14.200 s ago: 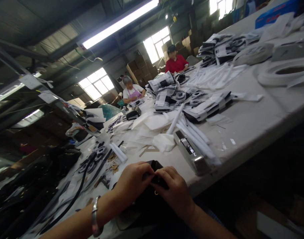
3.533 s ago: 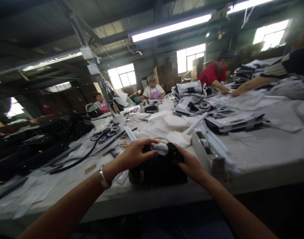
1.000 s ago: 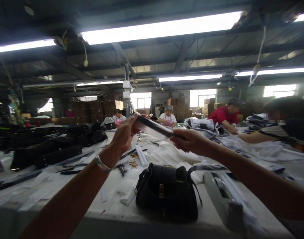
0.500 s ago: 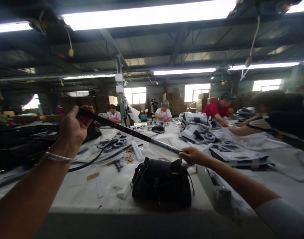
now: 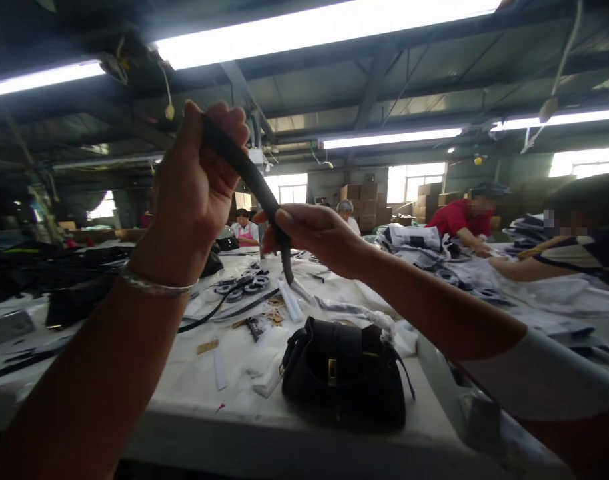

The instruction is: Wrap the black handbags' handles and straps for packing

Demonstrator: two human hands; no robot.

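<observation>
Between my hands a black strap point(image 5: 257, 183) is held up at a slant above the table. My left hand point(image 5: 199, 167), raised high, pinches its upper end between thumb and fingers. Lower down, my right hand point(image 5: 317, 233) is closed round the strap, whose lower end hangs just below the fingers. From there a clear plastic sleeve point(image 5: 334, 307) trails down toward the tabletop. A black handbag point(image 5: 344, 373) with a gold-coloured clasp stands upright near the table's front edge, below my right forearm.
Rolls of tape or strap point(image 5: 242, 287) lie left of centre, beside a white tube point(image 5: 289, 300) and paper scraps. Black material point(image 5: 84, 287) is heaped at left, wrapped pieces point(image 5: 409, 240) at right. A grey device point(image 5: 454, 380) stands by the bag. Several people work around the table.
My left hand has risen with the strap's end. My right hand has moved up and left along the strap toward it, and the plastic sleeve now hangs off below. The view has shifted slightly.
</observation>
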